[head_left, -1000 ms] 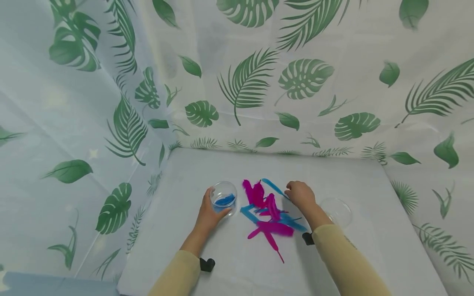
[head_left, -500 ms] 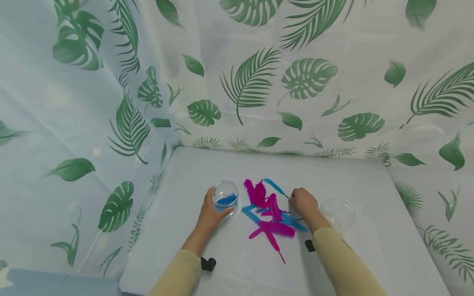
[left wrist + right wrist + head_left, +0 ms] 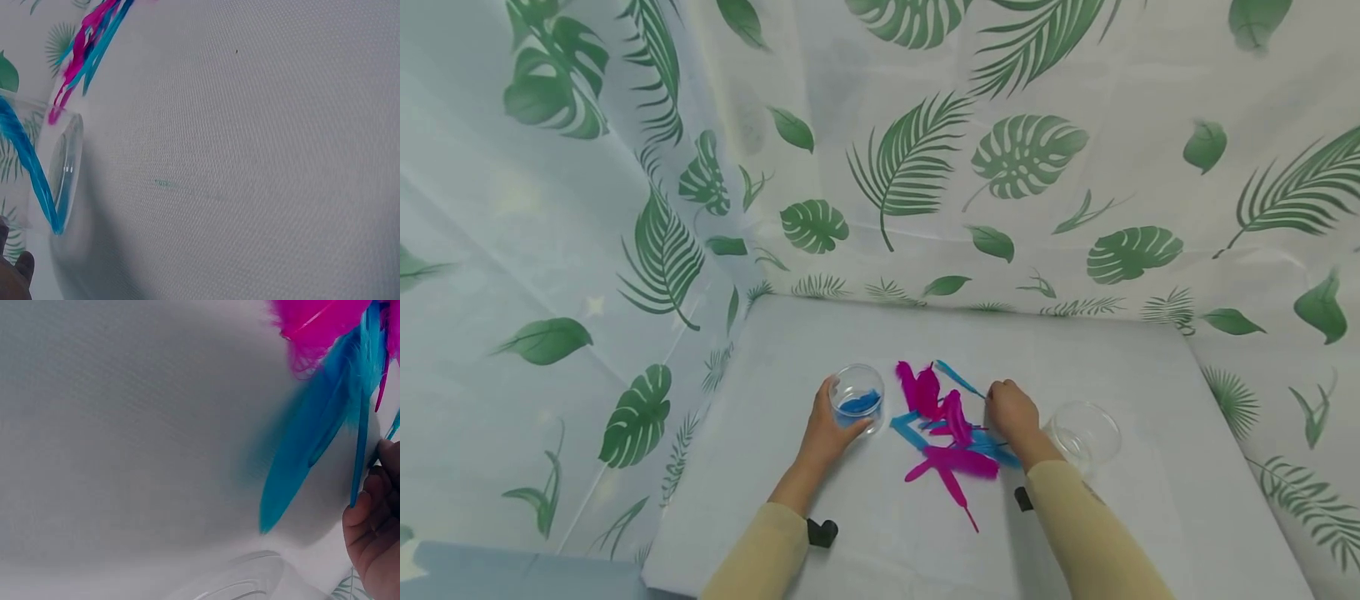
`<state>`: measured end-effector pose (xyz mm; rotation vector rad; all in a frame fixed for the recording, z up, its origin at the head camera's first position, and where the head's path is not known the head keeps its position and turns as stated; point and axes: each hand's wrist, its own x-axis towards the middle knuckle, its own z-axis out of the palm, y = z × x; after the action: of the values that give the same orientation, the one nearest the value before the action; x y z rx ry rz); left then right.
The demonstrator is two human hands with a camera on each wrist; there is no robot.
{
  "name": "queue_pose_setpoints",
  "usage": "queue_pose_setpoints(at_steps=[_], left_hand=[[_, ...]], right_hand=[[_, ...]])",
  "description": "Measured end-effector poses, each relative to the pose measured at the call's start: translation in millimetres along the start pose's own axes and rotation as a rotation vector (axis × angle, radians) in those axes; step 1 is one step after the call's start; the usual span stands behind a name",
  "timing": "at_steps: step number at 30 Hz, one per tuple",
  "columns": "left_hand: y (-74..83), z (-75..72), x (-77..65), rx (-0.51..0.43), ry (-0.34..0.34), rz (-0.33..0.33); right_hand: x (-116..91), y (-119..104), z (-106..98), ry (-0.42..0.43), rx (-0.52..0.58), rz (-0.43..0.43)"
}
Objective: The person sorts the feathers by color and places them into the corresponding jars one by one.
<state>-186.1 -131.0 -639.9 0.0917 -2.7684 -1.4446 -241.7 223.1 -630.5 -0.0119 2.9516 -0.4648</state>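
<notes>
My left hand (image 3: 825, 435) grips a clear cup (image 3: 856, 379) around its side, with a blue feather (image 3: 859, 403) inside. In the left wrist view that blue feather (image 3: 28, 156) shows through the cup wall, and only a few fingertips (image 3: 24, 267) appear at the edge. My right hand (image 3: 1013, 415) pinches the quill end of a blue feather (image 3: 958, 378), whose other end points up and left. Between the hands lies a loose pile of magenta feathers (image 3: 958, 462) and blue feathers (image 3: 910, 433). Another blue feather (image 3: 300, 450) lies close to the right fingers in the right wrist view.
A second clear cup (image 3: 1093, 427) stands right of my right hand, partly behind the forearm. The white table (image 3: 775, 350) meets leaf-printed sheets (image 3: 925, 183) at its back and left.
My right hand has shifted slightly right, its fingers now more curled at the blue feather's quill. The left hand and its cup stay nearly in place; the view shifts a little.
</notes>
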Motion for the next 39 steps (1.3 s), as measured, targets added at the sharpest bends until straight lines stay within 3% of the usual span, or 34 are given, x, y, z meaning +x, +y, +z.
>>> queue_pose_setpoints(at_steps=[8, 17, 22, 26, 33, 39], left_hand=[[-0.3, -0.6, 1.1, -0.002, -0.005, -0.004], [0.0, 0.8, 1.3, 0.005, 0.009, 0.001], [0.2, 0.0, 1.8, 0.0, 0.002, -0.01], [0.1, -0.2, 2.6, 0.0, -0.001, -0.017], [-0.8, 0.4, 3.7, 0.003, 0.002, -0.005], [-1.3, -0.4, 3.7, -0.01, -0.005, -0.007]], right_hand=[[4, 3, 3, 0.002, 0.016, -0.015], [5, -1, -9, 0.161, 0.062, -0.097], [6, -21, -36, 0.276, 0.125, -0.165], [7, -38, -66, 0.321, 0.183, -0.219], [-1, -78, -108, 0.303, 0.287, -0.274], [-14, -121, -121, 0.224, 0.344, -0.359]])
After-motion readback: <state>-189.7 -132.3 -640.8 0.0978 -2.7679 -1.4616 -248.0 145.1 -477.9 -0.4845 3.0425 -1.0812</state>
